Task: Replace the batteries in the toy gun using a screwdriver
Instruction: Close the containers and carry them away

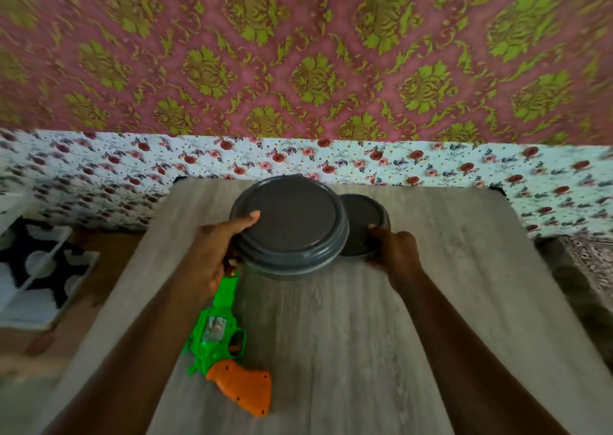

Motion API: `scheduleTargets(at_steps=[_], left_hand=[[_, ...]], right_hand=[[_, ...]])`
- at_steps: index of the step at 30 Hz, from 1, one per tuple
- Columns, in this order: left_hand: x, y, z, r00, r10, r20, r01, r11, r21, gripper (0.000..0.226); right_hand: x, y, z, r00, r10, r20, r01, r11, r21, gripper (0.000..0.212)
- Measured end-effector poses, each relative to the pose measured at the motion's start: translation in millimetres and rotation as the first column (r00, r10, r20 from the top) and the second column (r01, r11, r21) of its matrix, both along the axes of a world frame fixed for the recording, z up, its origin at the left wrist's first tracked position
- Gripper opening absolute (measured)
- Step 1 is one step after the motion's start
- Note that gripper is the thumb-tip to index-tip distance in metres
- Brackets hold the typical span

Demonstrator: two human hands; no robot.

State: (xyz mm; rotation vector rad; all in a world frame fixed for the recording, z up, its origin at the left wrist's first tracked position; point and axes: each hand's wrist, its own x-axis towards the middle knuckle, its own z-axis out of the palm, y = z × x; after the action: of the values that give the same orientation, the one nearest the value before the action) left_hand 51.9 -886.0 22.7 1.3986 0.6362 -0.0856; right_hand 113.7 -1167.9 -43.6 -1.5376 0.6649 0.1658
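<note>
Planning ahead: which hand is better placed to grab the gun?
Left. The gun lies just below the left hand on the big jar; the right hand holds the small jar, farther off.

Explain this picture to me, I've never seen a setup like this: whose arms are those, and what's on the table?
No machine here: a person wears a camera on the head, so this single picture looks down at their own arms. The left hand grips the rim of a larger grey-lidded jar, thumb on top; the right hand holds a smaller grey-lidded container beside it. A green toy gun with an orange grip lies on the wooden table by the left arm. No screwdriver shows.
</note>
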Motion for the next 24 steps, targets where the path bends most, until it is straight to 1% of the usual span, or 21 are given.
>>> scheduleTargets(at_steps=[2,5,6,9,10,12,15,16,17,20,22,24], left_hand=[[-8,2,26,0.999,0.045,-0.025,-0.046,0.998,-0.037,0.046],[-20,5,56,0.995,0.093,-0.044,-0.096,0.994,-0.061,0.068],[-26,6,65,0.993,0.109,-0.053,-0.113,0.991,-0.069,0.068],[-43,11,88,0.984,0.161,-0.072,-0.166,0.983,-0.082,0.052],[-48,13,96,0.983,0.166,-0.083,-0.172,0.982,-0.078,0.051],[-63,18,109,0.981,0.169,-0.100,-0.175,0.983,-0.056,0.059],[-85,25,124,0.978,0.196,-0.075,-0.201,0.977,-0.071,0.074],[-91,26,127,0.975,0.210,-0.069,-0.215,0.973,-0.087,0.072],[-97,29,131,0.971,0.232,-0.063,-0.238,0.967,-0.091,0.063],[-111,36,136,0.949,0.310,-0.057,-0.313,0.948,-0.061,0.031],[-119,45,137,0.937,0.347,-0.047,-0.348,0.937,-0.022,0.024],[-124,61,138,0.920,0.390,-0.041,-0.391,0.920,-0.010,0.028]], right_hand=[[-18,-5,21,0.998,-0.064,-0.028,0.065,0.996,0.066,0.051],[-40,-10,50,0.994,-0.105,-0.034,0.109,0.985,0.134,0.052],[-48,-10,62,0.991,-0.131,-0.024,0.133,0.978,0.160,0.052],[-69,-8,99,0.983,-0.180,-0.027,0.181,0.957,0.226,0.045],[-73,-7,109,0.982,-0.186,-0.032,0.188,0.949,0.253,0.046],[-80,-5,128,0.982,-0.187,-0.030,0.187,0.938,0.292,0.053],[-89,4,150,0.986,-0.167,0.023,0.153,0.945,0.289,0.059],[-91,8,154,0.987,-0.154,0.039,0.137,0.948,0.286,0.060],[-92,13,159,0.989,-0.136,0.054,0.116,0.953,0.280,0.061],[-97,30,170,0.991,-0.101,0.091,0.072,0.957,0.283,0.061],[-100,45,174,0.992,-0.079,0.102,0.047,0.957,0.285,0.058],[-103,65,181,0.991,-0.070,0.114,0.034,0.957,0.289,0.056]])
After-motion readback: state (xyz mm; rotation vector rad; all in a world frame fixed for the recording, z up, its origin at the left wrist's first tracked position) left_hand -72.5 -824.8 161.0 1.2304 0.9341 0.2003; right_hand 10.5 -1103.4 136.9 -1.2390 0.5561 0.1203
